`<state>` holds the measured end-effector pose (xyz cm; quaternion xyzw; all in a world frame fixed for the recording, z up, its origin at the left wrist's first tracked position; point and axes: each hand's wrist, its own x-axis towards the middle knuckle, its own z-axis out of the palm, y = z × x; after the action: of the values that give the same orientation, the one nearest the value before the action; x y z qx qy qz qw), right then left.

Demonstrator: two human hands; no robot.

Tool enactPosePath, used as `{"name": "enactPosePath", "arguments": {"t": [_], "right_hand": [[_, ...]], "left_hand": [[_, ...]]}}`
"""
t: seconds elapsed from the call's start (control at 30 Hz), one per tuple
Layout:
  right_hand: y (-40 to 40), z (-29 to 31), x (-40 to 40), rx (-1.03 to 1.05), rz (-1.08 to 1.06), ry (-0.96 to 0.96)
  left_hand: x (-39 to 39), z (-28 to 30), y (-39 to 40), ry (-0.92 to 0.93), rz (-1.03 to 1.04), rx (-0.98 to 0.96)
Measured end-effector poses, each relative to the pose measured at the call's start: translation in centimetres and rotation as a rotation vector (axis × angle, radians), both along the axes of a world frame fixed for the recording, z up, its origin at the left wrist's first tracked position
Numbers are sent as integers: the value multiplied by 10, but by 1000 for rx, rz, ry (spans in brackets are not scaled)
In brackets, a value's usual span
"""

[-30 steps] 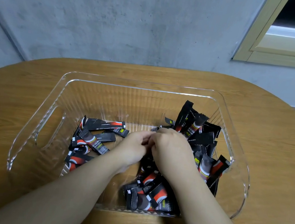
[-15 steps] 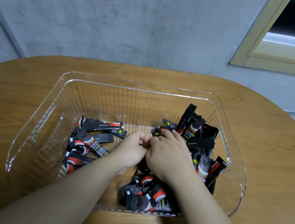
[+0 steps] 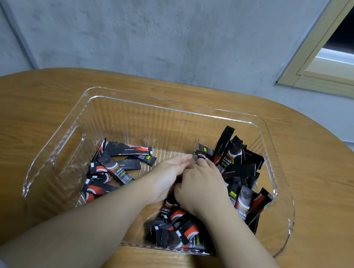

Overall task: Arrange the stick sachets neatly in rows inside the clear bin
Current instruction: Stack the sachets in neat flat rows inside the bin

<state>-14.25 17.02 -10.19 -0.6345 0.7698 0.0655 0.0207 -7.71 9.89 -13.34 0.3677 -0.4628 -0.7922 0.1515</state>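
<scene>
A clear plastic bin (image 3: 174,108) stands on the wooden table. Black-and-red stick sachets lie in it in loose groups: a left pile (image 3: 112,166), a right heap (image 3: 241,164) partly leaning on the right wall, and a near cluster (image 3: 177,229) by the front wall. Both hands meet in the middle of the bin. My right hand (image 3: 203,184) curls over a bundle of sachets, its fingertips pinching a sachet end. My left hand (image 3: 166,175) closes against the same bundle from the left. The bundle is mostly hidden under the hands.
The bin has cut-out handles on its left side (image 3: 67,145) and right side. Bare ribbed bin floor (image 3: 169,155) shows between the left pile and the hands. The table (image 3: 18,114) ends at a grey concrete wall (image 3: 162,31); a window frame (image 3: 335,68) sits upper right.
Both hands have stayed together over the middle of the bin; the right fingertips reached slightly further toward the back onto a sachet end. The piles have barely shifted.
</scene>
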Motion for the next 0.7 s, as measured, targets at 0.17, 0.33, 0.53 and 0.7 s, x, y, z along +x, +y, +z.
{"name": "enactPosePath", "arguments": {"t": [0.17,0.33,0.53,0.7], "right_hand": [[1,-9,2,-59,-65,0],[3,-13,1,-164,-130,-29],[4,-5,-4,27,-29,-5],[5,-2,-7,82,18,45]], "left_hand": [[1,-1,-1,-76,-128,-51],[5,1,-6,-238,-197,-401],[60,20,-17,-513,-391,-1156],[94,16,-3,-595,-611,-1382]]}}
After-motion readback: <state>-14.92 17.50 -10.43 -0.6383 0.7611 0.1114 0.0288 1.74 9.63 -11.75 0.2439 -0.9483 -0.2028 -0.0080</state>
